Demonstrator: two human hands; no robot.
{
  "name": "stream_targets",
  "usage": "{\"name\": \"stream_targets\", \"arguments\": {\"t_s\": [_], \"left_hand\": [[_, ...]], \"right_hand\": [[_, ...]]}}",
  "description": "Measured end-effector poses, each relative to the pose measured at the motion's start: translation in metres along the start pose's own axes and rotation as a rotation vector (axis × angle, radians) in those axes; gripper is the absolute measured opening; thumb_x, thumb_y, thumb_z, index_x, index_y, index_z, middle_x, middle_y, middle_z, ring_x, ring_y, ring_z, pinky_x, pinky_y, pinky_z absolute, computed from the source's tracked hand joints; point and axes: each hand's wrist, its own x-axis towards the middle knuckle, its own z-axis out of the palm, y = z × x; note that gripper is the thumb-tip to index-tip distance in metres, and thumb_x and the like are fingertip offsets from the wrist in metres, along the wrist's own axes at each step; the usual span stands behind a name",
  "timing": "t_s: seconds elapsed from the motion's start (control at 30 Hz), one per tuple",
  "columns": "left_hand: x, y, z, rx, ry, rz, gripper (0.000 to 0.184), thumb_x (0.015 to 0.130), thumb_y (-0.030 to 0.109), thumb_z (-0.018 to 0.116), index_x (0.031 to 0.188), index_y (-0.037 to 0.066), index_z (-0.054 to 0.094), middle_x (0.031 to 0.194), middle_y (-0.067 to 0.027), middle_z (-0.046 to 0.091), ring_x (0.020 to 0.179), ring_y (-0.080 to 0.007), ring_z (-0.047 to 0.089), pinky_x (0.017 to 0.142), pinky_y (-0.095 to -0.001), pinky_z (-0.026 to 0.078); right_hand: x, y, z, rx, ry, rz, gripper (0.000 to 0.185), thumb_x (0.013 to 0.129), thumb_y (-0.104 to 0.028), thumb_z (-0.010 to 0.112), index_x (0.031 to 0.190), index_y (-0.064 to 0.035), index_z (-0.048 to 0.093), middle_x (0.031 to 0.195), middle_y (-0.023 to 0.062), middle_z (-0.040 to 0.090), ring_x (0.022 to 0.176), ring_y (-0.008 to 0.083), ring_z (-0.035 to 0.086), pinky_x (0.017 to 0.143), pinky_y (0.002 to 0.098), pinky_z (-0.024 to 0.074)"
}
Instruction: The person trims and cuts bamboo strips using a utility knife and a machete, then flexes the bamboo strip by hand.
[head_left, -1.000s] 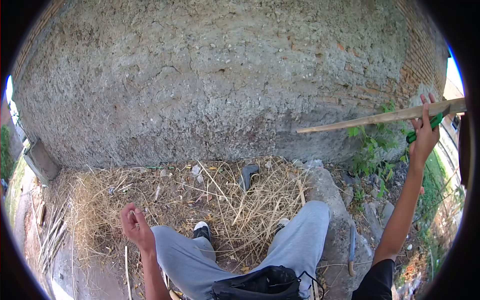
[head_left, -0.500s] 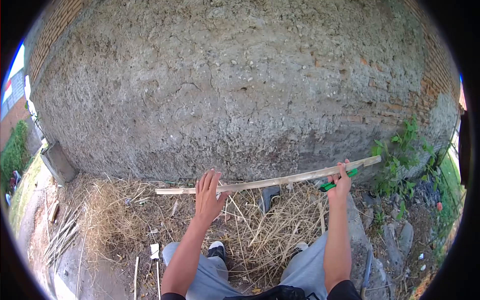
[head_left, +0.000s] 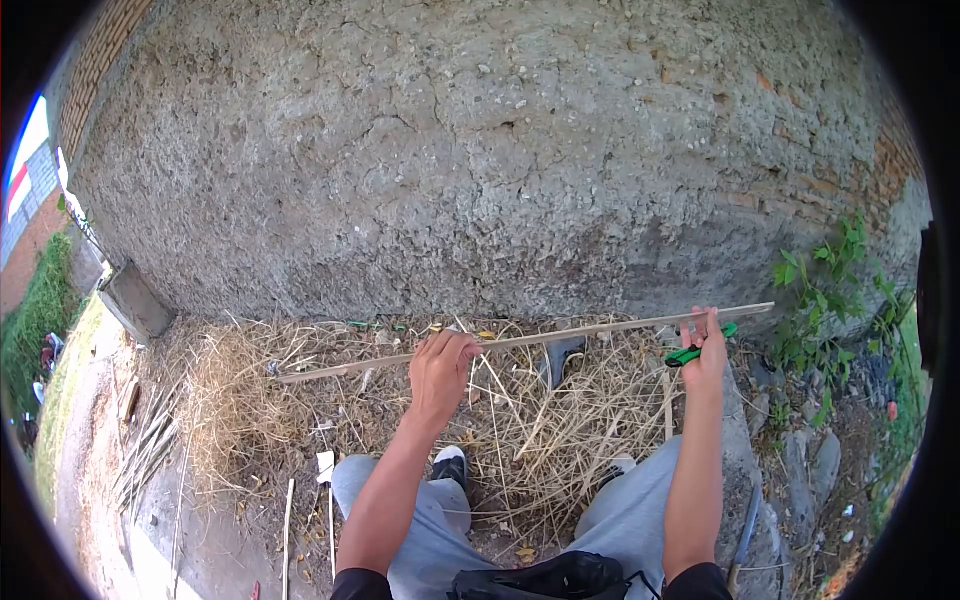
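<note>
A long, thin wooden strip (head_left: 590,330) spans the view in front of me, held above the ground near the foot of the wall. My left hand (head_left: 438,375) is closed around it left of its middle, knuckles up. Close to the strip's right end, my right hand (head_left: 708,355) grips it with the fingers. A green-handled tool (head_left: 684,357) is also tucked in that right hand; its working end is hidden, so I cannot tell its kind. The strip's narrow edge faces me, and its left end sits slightly lower than its right.
A rough, cracked wall (head_left: 480,200) rises ahead. Dry straw (head_left: 590,420) covers the ground, with a dark grey object (head_left: 557,362) on it. Cut sticks (head_left: 150,450) lie at left beside a concrete block (head_left: 138,302). Green plants (head_left: 825,285) grow at right.
My left hand has gone from flat, spread fingers to closed around the strip. The strip has turned from its broad face to its edge, and its left end has shifted left.
</note>
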Motion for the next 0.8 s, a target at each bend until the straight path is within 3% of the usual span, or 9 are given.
{"name": "stream_targets", "arguments": {"t_s": [0.03, 0.1, 0.23, 0.37, 0.47, 0.53, 0.63, 0.8], "left_hand": [[-0.002, 0.000, 0.000, 0.000, 0.000, -0.004, 0.006, 0.077, 0.004, 0.064, 0.082, 0.009, 0.064, 0.084, -0.0049, 0.065, 0.079, -0.0266, 0.061, 0.071, -0.0381, 0.045], [-0.002, 0.001, 0.000, 0.035, 0.128, 0.199, 0.010, 0.075, 0.001, 0.067, 0.083, 0.007, 0.065, 0.081, -0.0050, 0.065, 0.070, -0.0251, 0.063, 0.065, -0.0354, 0.047], [-0.008, 0.007, -0.003, 0.132, 0.091, 0.339, 0.016, 0.072, 0.004, 0.064, 0.088, 0.006, 0.063, 0.091, -0.0050, 0.064, 0.082, -0.0217, 0.064, 0.070, -0.0355, 0.049], [-0.011, 0.012, -0.004, 0.201, 0.132, 0.436, 0.020, 0.072, 0.005, 0.063, 0.092, 0.005, 0.064, 0.096, -0.0073, 0.064, 0.089, -0.0232, 0.063, 0.074, -0.0362, 0.050], [-0.012, 0.015, -0.004, 0.096, 0.110, 0.352, 0.020, 0.075, 0.010, 0.066, 0.094, 0.004, 0.064, 0.099, -0.0083, 0.064, 0.097, -0.0255, 0.061, 0.084, -0.0404, 0.047], [-0.003, 0.030, -0.016, 0.028, 0.146, 0.133, 0.021, 0.078, 0.018, 0.072, 0.092, 0.004, 0.066, 0.094, -0.0068, 0.066, 0.095, -0.0272, 0.061, 0.091, -0.0428, 0.042], [-0.009, 0.008, -0.018, 0.010, 0.001, -0.006, 0.024, 0.080, 0.024, 0.073, 0.095, 0.006, 0.065, 0.093, -0.0045, 0.065, 0.095, -0.0256, 0.058, 0.095, -0.0442, 0.037], [-0.012, 0.005, -0.022, -0.074, -0.147, -0.224, 0.021, 0.081, 0.024, 0.073, 0.093, 0.009, 0.066, 0.086, -0.0030, 0.065, 0.089, -0.0238, 0.056, 0.094, -0.0423, 0.030]], "right_hand": [[-0.008, -0.001, 0.003, -0.003, -0.001, 0.001, 0.034, 0.093, -0.025, 0.063, 0.115, -0.0012, 0.052, 0.104, 0.0087, 0.061, 0.047, 0.0079, 0.029, 0.094, 0.0357, 0.0536], [-0.023, -0.001, 0.007, -0.135, -0.062, 0.075, 0.033, 0.092, -0.025, 0.064, 0.113, -0.0020, 0.053, 0.108, 0.0094, 0.061, 0.048, 0.0070, 0.031, 0.092, 0.0348, 0.0548], [-0.025, 0.008, 0.000, -0.242, -0.141, 0.114, 0.035, 0.093, -0.021, 0.063, 0.120, -0.0029, 0.051, 0.113, 0.0085, 0.061, 0.050, 0.0047, 0.033, 0.085, 0.0320, 0.0554], [-0.029, 0.003, 0.002, -0.113, -0.198, 0.099, 0.036, 0.095, -0.015, 0.059, 0.127, -0.0016, 0.049, 0.119, 0.0050, 0.061, 0.050, 0.0032, 0.035, 0.072, 0.0257, 0.0498], [-0.023, 0.003, 0.001, -0.052, -0.232, 0.059, 0.037, 0.096, -0.012, 0.056, 0.131, -0.0042, 0.047, 0.125, 0.0020, 0.058, 0.051, 0.0022, 0.036, 0.070, 0.0246, 0.0495], [-0.009, 0.007, -0.008, -0.034, -0.247, 0.034, 0.037, 0.096, -0.012, 0.056, 0.131, -0.0065, 0.047, 0.128, 0.0014, 0.056, 0.052, 0.0016, 0.037, 0.072, 0.0249, 0.0517], [-0.005, 0.006, -0.011, -0.012, -0.317, 0.014, 0.037, 0.096, -0.012, 0.055, 0.132, -0.0080, 0.046, 0.130, 0.0007, 0.056, 0.052, 0.0018, 0.038, 0.071, 0.0254, 0.0521], [-0.018, 0.008, -0.001, -0.037, -0.183, 0.047, 0.033, 0.096, -0.011, 0.054, 0.128, -0.0072, 0.047, 0.129, 0.0021, 0.056, 0.052, 0.0031, 0.038, 0.072, 0.0268, 0.0507]]}}
